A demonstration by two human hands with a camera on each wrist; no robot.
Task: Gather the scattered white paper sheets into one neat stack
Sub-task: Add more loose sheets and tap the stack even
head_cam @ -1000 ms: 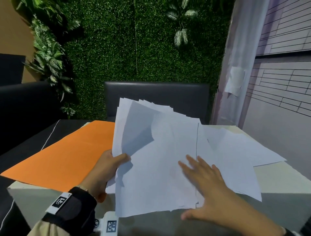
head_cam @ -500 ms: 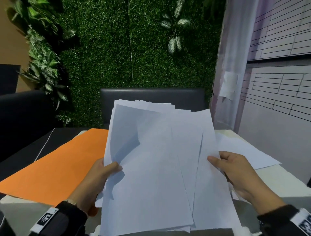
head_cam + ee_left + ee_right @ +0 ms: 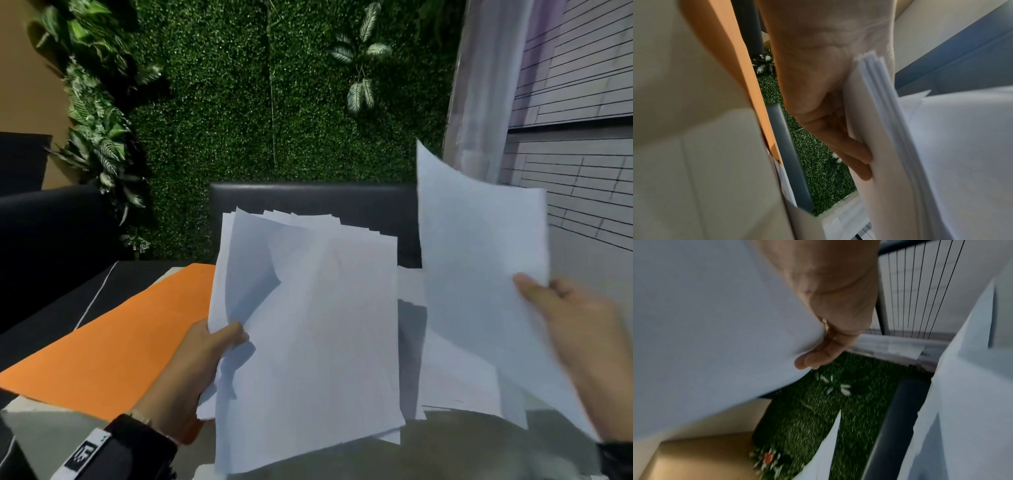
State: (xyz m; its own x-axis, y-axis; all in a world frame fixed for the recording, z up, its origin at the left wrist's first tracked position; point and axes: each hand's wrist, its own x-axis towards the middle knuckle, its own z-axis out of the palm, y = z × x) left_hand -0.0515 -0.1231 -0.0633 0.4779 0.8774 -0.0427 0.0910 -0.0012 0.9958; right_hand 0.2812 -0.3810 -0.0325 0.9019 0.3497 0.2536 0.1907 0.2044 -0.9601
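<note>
My left hand [image 3: 209,356] grips the left edge of a loose stack of white sheets [image 3: 308,329], held tilted up above the table; its thumb lies on top and its fingers [image 3: 855,155] curl underneath the stack's edge [image 3: 879,113]. My right hand [image 3: 561,308] pinches a separate white sheet [image 3: 479,246] by its right edge and holds it raised to the right of the stack; the fingers [image 3: 818,356] press its underside [image 3: 705,321]. More white sheets [image 3: 455,377] lie on the table below, between the two hands.
An orange sheet [image 3: 113,342] lies on the table's left side. A dark chair back [image 3: 308,202] stands behind the table, in front of a green hedge wall. A grey slatted wall runs along the right. The pale table top [image 3: 462,445] shows in front.
My right hand has pulled one sheet away from the stack, rightward and upward, so it now stands apart from the sheets in my left hand. The left hand has kept its grip.
</note>
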